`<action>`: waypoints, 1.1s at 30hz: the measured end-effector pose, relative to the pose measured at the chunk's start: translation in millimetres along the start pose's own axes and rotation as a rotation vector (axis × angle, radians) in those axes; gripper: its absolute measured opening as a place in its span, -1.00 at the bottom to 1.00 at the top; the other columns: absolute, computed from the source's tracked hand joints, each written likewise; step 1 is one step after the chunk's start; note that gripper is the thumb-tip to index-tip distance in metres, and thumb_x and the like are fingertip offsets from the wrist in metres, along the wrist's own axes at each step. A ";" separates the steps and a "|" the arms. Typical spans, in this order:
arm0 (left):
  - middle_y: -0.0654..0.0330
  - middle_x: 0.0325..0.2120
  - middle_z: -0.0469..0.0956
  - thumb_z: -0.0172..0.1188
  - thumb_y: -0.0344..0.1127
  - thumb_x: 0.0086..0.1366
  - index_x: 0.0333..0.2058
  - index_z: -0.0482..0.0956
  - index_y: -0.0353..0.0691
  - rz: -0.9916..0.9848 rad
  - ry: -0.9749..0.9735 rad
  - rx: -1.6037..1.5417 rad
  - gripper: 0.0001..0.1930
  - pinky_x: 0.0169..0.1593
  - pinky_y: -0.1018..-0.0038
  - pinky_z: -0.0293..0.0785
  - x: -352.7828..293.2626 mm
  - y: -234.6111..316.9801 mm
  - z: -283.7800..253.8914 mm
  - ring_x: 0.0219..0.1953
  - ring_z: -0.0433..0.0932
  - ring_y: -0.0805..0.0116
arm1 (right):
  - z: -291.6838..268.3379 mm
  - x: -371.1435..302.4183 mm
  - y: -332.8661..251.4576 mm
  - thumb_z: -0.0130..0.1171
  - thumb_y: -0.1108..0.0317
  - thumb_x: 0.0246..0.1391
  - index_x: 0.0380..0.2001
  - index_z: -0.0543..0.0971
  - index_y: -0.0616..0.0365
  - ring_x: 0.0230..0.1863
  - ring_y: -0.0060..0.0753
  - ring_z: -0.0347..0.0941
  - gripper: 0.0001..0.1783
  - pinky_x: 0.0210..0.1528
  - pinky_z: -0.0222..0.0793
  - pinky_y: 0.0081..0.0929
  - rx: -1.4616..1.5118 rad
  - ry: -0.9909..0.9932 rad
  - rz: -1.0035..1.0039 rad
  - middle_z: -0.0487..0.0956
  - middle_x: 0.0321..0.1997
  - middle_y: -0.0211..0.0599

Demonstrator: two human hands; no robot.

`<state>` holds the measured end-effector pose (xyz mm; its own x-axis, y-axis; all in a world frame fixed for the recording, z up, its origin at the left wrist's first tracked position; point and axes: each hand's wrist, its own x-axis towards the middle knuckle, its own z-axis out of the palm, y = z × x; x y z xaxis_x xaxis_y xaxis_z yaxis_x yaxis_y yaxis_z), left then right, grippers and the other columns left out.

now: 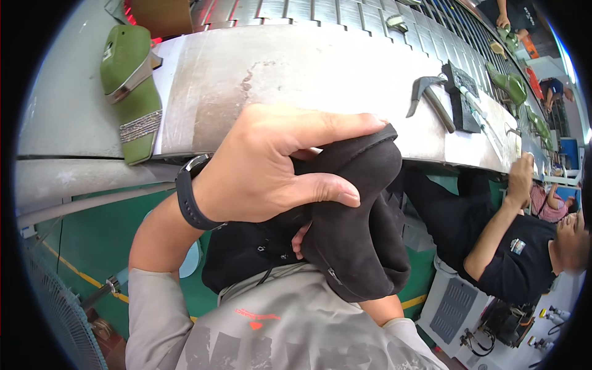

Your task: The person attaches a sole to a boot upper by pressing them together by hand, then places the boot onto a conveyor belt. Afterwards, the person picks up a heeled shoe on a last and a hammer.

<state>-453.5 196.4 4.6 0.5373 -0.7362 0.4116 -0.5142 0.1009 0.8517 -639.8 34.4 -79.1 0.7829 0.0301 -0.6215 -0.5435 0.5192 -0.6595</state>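
A black suede-like ankle boot (345, 246), with a small zipper pull low on its side, is held tilted in front of my body. My left hand (259, 163) wraps over the boot's upper end in the view, its index finger along the edge and its thumb pressed on the dark surface. A watch with a dark strap is on that wrist. Most of my right hand (300, 242) is hidden behind the boot; only some fingertips show at its left side, curled against it. My right forearm passes beneath the boot.
A pale worktable (296, 68) borders a slatted metal conveyor (364, 15). On its left stands a green sandal (137, 98) with a glittery strap; a hammer (435, 105) lies to the right beside a black block (459, 102). A co-worker (518, 246) sits at right; a fan (58, 308) stands lower left.
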 end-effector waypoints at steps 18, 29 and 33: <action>-0.08 0.08 0.74 0.43 -0.50 0.31 0.24 0.63 -0.35 -0.086 0.009 0.100 -0.49 0.04 0.44 0.69 2.6 -6.4 22.3 0.08 0.75 0.33 | -15.5 7.5 14.6 -0.08 0.09 0.61 -0.16 0.45 0.36 -0.21 0.05 0.63 -0.55 -0.05 0.67 -0.06 0.155 0.056 0.272 0.57 -0.30 0.09; 0.00 0.15 0.71 0.52 -0.43 0.25 0.34 0.55 -0.30 -0.060 0.021 0.030 -0.33 0.06 0.31 0.73 5.1 1.3 35.3 0.04 0.78 0.16 | -14.6 -13.2 -4.2 0.21 0.26 0.49 0.15 0.47 0.35 -0.26 -0.17 0.65 -0.61 -0.23 0.68 -0.27 0.037 -0.073 0.065 0.64 -0.26 0.00; -0.07 0.15 0.70 0.54 -0.54 0.18 0.30 0.59 -0.32 -0.063 0.106 0.028 -0.33 -0.07 0.46 0.77 -12.5 -11.3 58.0 -0.02 0.79 0.29 | -33.8 -17.4 18.3 -0.01 0.01 0.55 -0.03 0.55 0.38 -0.14 0.06 0.57 -0.48 -0.05 0.59 -0.02 0.610 -0.399 0.100 0.62 -0.11 0.10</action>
<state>-493.2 165.6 -28.9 0.6362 -0.6655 0.3904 -0.4947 0.0364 0.8683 -673.6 14.5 -94.7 0.8520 0.3507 -0.3886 -0.4444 0.8769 -0.1830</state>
